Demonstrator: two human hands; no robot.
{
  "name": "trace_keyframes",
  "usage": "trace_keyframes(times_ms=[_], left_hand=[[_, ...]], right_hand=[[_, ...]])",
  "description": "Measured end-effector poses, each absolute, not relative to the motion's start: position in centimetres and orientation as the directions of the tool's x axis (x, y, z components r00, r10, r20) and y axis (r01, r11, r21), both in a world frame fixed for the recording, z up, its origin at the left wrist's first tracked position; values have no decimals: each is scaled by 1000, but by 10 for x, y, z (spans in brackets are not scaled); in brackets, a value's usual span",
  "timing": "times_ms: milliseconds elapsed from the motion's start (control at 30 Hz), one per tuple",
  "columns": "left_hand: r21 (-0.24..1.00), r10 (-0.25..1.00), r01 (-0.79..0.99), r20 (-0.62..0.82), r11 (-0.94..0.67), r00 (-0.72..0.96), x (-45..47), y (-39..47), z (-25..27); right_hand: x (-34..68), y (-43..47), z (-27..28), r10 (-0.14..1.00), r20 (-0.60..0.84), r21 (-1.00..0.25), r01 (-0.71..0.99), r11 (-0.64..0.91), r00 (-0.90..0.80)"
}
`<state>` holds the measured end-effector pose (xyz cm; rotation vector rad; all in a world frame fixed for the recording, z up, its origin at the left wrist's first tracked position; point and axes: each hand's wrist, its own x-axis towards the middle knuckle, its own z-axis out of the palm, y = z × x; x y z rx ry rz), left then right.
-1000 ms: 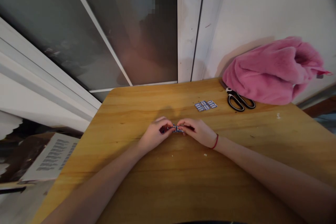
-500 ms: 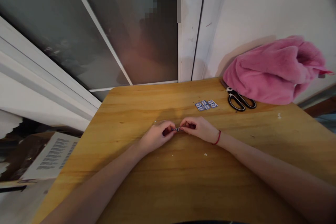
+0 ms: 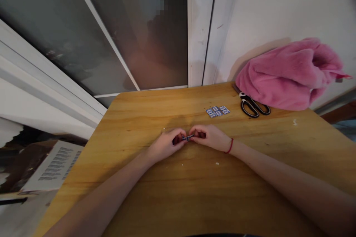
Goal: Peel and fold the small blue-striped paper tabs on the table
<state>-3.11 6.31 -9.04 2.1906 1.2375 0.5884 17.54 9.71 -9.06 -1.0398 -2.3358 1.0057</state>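
Just above the middle of the wooden table, a small dark, flat strip-like piece sits between my two hands. My left hand pinches its left end with thumb and forefinger. At the other end, the fingertips of my right hand, with a red cord at the wrist, are closed on it too. The piece is too small to name, and the fingers hide part of it. Beyond my right hand lies a group of small blue-and-white printed cards.
Black-handled scissors lie at the back right, their blades hidden under a pink plush cloth. White scraps dot the tabletop. A glass-panelled door stands behind the table. Down on the left is a cardboard box.
The small piece has tilted a little and shows more between my fingertips. Both hands stay in nearly the same place.
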Motion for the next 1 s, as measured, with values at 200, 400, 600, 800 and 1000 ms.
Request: trace_keyframes(times_ms=[200, 400, 600, 800, 1000], left_hand=[[639, 866, 639, 88, -428, 492, -31, 63, -90], [630, 865, 638, 114, -443, 488, -31, 63, -90], [618, 863, 643, 120, -451, 490, -31, 63, -89], [610, 860, 649, 112, -455, 497, -30, 62, -87], [622, 859, 640, 109, -451, 500, -30, 63, -88]], right_hand=[[175, 96, -90, 754, 62, -721, 493, 487, -654], [175, 96, -90, 742, 67, -741, 465, 485, -667], [176, 97, -92, 749, 76, -746, 461, 481, -658], [175, 96, -92, 754, 72, -715, 493, 495, -653], [174, 95, -91, 752, 72, -710, 496, 501, -656]])
